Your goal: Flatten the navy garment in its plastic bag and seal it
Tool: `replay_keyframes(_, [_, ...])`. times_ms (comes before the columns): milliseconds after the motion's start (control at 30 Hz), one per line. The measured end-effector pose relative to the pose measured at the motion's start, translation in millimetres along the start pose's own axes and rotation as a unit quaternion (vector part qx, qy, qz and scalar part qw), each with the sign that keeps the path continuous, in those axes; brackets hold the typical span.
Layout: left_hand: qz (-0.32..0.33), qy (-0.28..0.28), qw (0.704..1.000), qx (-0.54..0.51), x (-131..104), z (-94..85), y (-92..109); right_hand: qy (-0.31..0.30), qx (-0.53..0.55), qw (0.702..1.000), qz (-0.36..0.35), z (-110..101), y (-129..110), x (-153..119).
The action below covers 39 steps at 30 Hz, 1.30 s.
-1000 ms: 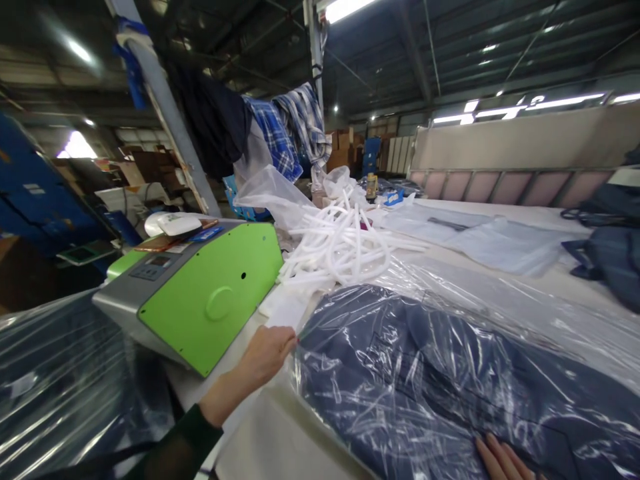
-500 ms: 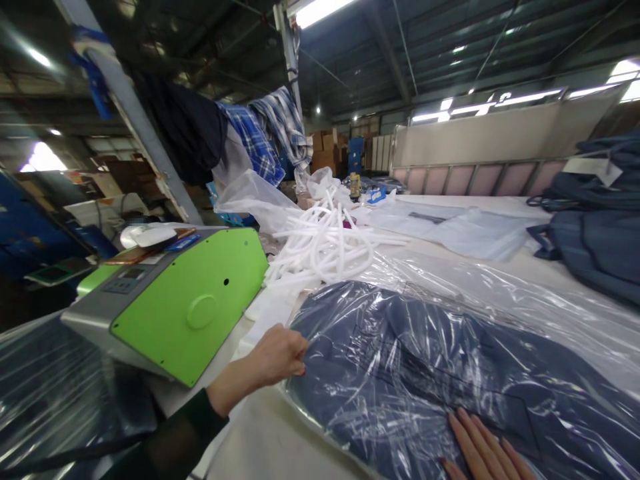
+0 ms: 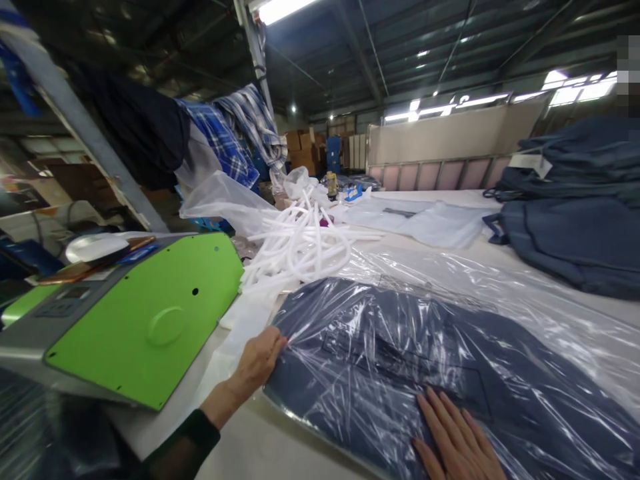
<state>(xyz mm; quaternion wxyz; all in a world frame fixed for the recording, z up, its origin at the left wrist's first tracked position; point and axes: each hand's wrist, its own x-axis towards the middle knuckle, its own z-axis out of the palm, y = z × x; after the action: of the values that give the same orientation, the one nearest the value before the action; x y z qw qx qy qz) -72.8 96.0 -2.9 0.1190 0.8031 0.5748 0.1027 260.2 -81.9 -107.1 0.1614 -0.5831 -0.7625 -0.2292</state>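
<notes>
A long, dark blue fabric item [image 3: 360,373] lies flat on the table inside a clear plastic bag [image 3: 305,393]. At its left end my left hand [image 3: 260,357] is closed, fingers pinching the edge of the plastic. My right hand [image 3: 455,437] rests on top near the front edge, palm down, fingers stretched out and slightly spread. The plastic is pulled into creases between both hands. What the fabric item is, I cannot tell through the shine.
A green and grey machine [image 3: 155,320] stands to the left. Behind the bag lie a heap of white foam-like tubes [image 3: 305,240] and flat plastic sheeting [image 3: 430,220]. Dark blue fabric goods with straps [image 3: 575,233] are piled at the right. Clothes [image 3: 220,140] hang at the back left.
The view has turned to the right. The bagged fabric looks flatter, and its plastic is more stretched. My left hand still pinches the edge; my right hand still presses flat.
</notes>
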Motion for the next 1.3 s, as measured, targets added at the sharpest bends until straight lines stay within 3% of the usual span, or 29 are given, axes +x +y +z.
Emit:
replay_keyframes(267, [0.012,-0.011,0.999,0.036,16,19.4,-5,0.061,-0.033,0.997,0.044,-8,-11,15])
replay_keyframes(567, [0.011,-0.027,0.998,0.050,20,23.2,-9,0.031,-0.063,0.996,0.058,-23,-5,23])
replay_keyframes(767, [-0.001,-0.057,0.993,0.106,22,8.7,-2,0.019,-0.044,0.998,0.037,-28,5,26])
replay_keyframes(833, [0.029,-0.003,0.982,0.184,16,3.2,7,0.017,-0.044,0.998,0.047,-27,5,25])
replay_keyframes(867, [0.064,0.057,0.973,0.214,11,4.0,14,0.014,-0.043,0.998,0.048,-25,5,24])
replay_keyframes(967, [0.238,0.253,0.919,0.186,-10,29.7,48,0.006,-0.045,0.998,0.053,-21,3,21])
replay_keyframes(1000, [0.301,0.274,0.902,0.143,-17,45.5,64,0.003,-0.045,0.997,0.056,-20,2,20])
replay_keyframes(1100, [0.455,0.235,0.858,0.042,-32,97.6,116,-0.014,-0.038,0.997,0.067,-17,2,19])
replay_keyframes(1167, [0.480,0.170,0.860,0.032,-35,121.9,142,-0.050,-0.012,0.996,0.069,-19,6,20])
replay_keyframes(1233, [0.469,0.139,0.871,0.038,-33,132.1,154,-0.104,0.032,0.992,0.061,-27,15,20])
replay_keyframes(1300, [0.463,0.144,0.874,0.046,-30,132.1,155,-0.136,0.058,0.988,0.048,-40,32,15])
